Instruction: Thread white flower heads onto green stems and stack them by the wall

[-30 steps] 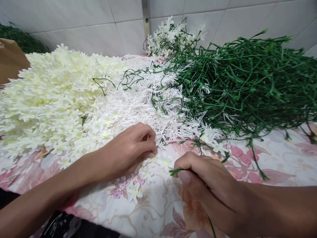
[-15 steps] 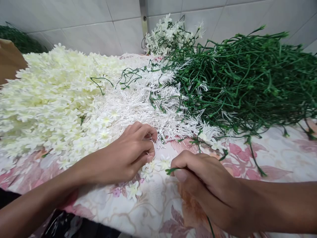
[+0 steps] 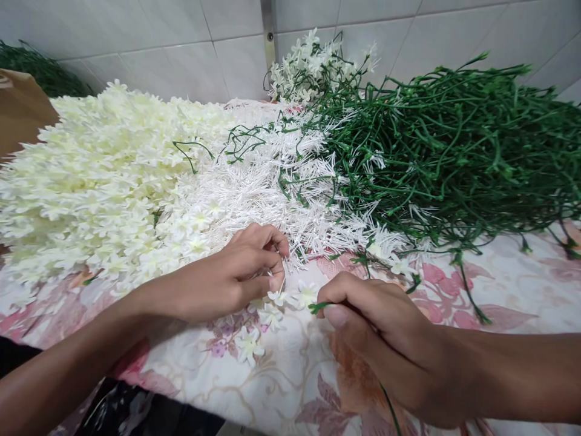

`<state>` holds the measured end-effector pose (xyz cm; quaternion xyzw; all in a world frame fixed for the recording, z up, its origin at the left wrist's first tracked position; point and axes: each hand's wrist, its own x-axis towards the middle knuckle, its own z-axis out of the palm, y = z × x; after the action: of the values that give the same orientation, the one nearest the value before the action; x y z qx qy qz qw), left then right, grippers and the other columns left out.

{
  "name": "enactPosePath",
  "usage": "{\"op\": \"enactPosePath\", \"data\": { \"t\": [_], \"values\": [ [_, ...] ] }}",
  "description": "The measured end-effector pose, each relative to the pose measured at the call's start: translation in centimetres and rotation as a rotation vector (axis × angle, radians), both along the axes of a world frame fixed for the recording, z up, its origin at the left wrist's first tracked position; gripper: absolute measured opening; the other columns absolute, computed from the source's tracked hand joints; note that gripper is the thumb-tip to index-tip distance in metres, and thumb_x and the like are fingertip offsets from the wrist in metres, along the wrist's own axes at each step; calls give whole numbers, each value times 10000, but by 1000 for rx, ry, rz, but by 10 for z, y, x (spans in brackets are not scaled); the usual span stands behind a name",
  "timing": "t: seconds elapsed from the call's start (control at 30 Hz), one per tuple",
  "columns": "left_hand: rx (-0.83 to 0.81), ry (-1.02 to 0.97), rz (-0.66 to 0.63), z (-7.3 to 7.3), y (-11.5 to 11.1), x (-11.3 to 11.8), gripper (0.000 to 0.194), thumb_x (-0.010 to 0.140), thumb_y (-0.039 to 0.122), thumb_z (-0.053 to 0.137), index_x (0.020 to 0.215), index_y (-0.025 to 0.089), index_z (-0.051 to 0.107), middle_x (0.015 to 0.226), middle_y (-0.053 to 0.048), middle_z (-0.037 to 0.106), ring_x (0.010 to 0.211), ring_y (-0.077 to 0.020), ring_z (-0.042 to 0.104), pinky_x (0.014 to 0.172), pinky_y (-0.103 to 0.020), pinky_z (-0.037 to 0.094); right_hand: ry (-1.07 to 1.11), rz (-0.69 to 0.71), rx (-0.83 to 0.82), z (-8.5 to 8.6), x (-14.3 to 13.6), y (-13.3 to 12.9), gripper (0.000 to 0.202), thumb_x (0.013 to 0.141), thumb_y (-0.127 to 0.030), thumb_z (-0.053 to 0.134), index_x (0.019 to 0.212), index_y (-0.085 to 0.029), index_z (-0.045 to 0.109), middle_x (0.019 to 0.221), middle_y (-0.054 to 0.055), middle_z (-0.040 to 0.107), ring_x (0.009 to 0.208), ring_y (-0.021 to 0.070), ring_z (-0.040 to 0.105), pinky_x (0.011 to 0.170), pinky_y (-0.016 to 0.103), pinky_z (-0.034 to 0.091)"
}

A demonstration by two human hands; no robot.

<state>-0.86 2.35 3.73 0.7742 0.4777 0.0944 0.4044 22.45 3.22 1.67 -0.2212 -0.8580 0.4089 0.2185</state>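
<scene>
A small white flower (image 3: 276, 296) on a thin white pin is pinched between thumb and fingertips of the left hand (image 3: 236, 280), just above the floral cloth (image 3: 508, 290). A green stem (image 3: 320, 307) is gripped in the closed right hand (image 3: 376, 330), tip pointing toward the flower, close by. Loose white blossoms (image 3: 256, 345) are scattered beneath. Behind: cream petal heap (image 3: 91, 181), white pins (image 3: 272, 194), green stems (image 3: 454, 151).

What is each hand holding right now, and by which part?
Right hand: green stem, pinched just behind its tip. Left hand: small white flower piece at fingertips; exact part unclear.
</scene>
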Motion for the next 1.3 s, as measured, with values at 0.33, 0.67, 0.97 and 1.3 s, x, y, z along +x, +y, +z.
{"op": "enactPosePath", "data": {
  "t": [0.33, 0.67, 0.97, 1.3],
  "values": [
    [-210, -506, 322, 7, 12, -15, 145, 823, 162, 460, 729, 155, 569, 1017, -113, 542, 826, -190, 550, 700, -332, 517, 107, -95, 122, -4, -2, -8, 169, 963, -111, 332, 893, -210, 449, 648, -39, 493, 540, 106, 479, 538, 240, 380],
    [224, 66, 179, 17, 1, -25, 181, 951, 324, 484, 845, 203, 568, 757, 15, 596, 665, -121, 534, 607, -238, 397, 79, -151, 121, -3, -6, -4, 173, 940, -89, 349, 858, -219, 430, 621, -63, 426, 512, 89, 443, 498, 217, 356],
    [295, 211, -67, 24, -6, -32, 201, 957, 164, 422, 907, 222, 608, 869, 6, 628, 778, -119, 580, 692, -217, 415, 80, -87, 9, -4, -6, -2, 144, 905, -146, 420, 779, -195, 467, 513, -102, 306, 417, 73, 340, 449, 221, 294],
    [314, 352, -119, 9, -2, -34, 148, 953, 313, 503, 968, 221, 618, 944, -42, 611, 871, -198, 558, 727, -286, 400, 92, -61, 39, -2, -8, -2, 148, 893, -129, 428, 774, -180, 499, 548, -86, 397, 435, 66, 381, 463, 225, 305]
  ]
}}
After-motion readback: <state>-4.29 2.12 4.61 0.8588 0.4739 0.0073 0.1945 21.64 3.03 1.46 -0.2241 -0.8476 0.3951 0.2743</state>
